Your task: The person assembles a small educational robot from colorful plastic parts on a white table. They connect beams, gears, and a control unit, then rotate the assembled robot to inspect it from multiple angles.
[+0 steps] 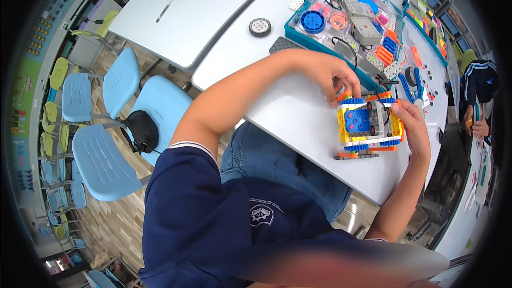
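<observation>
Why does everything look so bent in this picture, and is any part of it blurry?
Head view: the fisheye lens curves the white table edges and darkens the corners; a blurred band smears the bottom edge; the block model between left hand and right hand stays sharp under even light.

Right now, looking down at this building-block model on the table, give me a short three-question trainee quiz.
1. True or false: both hands touch the block model.
2. Which lies loose on the table, beyond the left arm? A) a grey wheel B) a pair of scissors C) a cup
3. What holds the spare parts?

Key
1. True: the left hand grips its far top corner, the right hand its right side.
2. A
3. The teal parts tray with a clear lid.
</observation>
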{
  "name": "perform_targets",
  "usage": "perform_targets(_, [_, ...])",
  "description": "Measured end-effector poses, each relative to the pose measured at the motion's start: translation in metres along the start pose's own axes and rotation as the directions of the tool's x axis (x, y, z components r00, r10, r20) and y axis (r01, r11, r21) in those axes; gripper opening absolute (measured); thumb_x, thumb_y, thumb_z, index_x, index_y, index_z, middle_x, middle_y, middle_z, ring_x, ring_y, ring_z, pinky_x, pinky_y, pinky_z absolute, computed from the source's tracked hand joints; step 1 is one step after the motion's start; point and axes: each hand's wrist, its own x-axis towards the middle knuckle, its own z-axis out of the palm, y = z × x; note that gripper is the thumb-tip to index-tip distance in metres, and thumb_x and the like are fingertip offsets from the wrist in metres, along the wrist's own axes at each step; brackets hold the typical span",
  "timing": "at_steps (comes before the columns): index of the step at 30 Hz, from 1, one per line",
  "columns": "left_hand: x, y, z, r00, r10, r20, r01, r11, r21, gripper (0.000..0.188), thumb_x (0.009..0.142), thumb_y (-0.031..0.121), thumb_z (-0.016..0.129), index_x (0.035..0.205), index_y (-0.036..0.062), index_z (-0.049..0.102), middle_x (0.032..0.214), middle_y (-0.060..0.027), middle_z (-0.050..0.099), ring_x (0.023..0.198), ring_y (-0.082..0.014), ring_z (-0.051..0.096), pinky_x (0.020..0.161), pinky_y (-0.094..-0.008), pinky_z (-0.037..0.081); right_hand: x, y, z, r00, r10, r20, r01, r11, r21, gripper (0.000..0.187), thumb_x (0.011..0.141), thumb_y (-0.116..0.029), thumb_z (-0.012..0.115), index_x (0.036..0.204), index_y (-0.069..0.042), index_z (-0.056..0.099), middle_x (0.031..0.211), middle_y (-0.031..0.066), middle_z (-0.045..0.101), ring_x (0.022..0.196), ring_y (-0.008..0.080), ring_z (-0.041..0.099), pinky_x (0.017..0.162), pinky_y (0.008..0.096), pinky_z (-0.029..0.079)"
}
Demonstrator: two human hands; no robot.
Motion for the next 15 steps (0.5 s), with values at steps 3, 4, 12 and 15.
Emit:
perform_targets(3, [-0.0004,0.0017,0.0007,1.0,-0.027,0.003,0.027,1.0,0.011,0.054,0.074,-0.004,0.068,0.126,0.0082,0.062,0.107,-0.0018,0.072,0.074,-0.0057,0.056,0.067,-0.0229,0.045,-0.0002,-0.0016,0.0049,1.0,0.007,0.012,-0.007,1.0,-0.015,0.034,0.091,-0.039,0.063,0.087,-0.005,0.067,0.078,-0.0027,0.06,0.076,0.006,0.051,0.073,0.0229,0.037])
perform_targets(4, [-0.0006,0.0024,0.0005,1.0,-0.03,-0.002,0.03,0.999,0.014,0.054,0.074,-0.004,0.068,0.126,0.0083,0.062,0.106,-0.0018,0.072,0.074,-0.0059,0.056,0.067,-0.0229,0.045,-0.0003,-0.0023,0.0056,1.0,0.011,0.008,-0.011,1.0,-0.021,0.034,0.091,-0.039,0.063,0.086,-0.005,0.067,0.077,-0.0028,0.06,0.075,0.0059,0.051,0.072,0.0229,0.037])
perform_targets(12, [0.0,0.0022,0.0019,0.999,-0.045,-0.018,0.045,0.999,0.029,0.053,0.074,-0.003,0.07,0.125,0.0084,0.062,0.107,-0.0015,0.071,0.075,-0.007,0.056,0.069,-0.0239,0.045,-0.0043,-0.0081,0.0032,1.0,-0.006,0.004,0.006,0.997,-0.078,0.035,0.09,-0.038,0.064,0.085,-0.004,0.066,0.075,-0.0021,0.059,0.071,0.0054,0.051,0.067,0.0218,0.037])
perform_targets(15, [0.0006,0.0,0.0022,0.999,-0.034,-0.024,0.034,0.999,0.031,0.051,0.076,0.0,0.073,0.125,0.0082,0.062,0.104,-0.0005,0.071,0.075,-0.0074,0.055,0.069,-0.0237,0.045,-0.0056,-0.0078,0.0,0.999,-0.01,-0.041,0.007,0.997,-0.072,0.035,0.089,-0.038,0.064,0.085,-0.003,0.066,0.074,-0.0016,0.059,0.071,0.0052,0.051,0.067,0.0215,0.037])
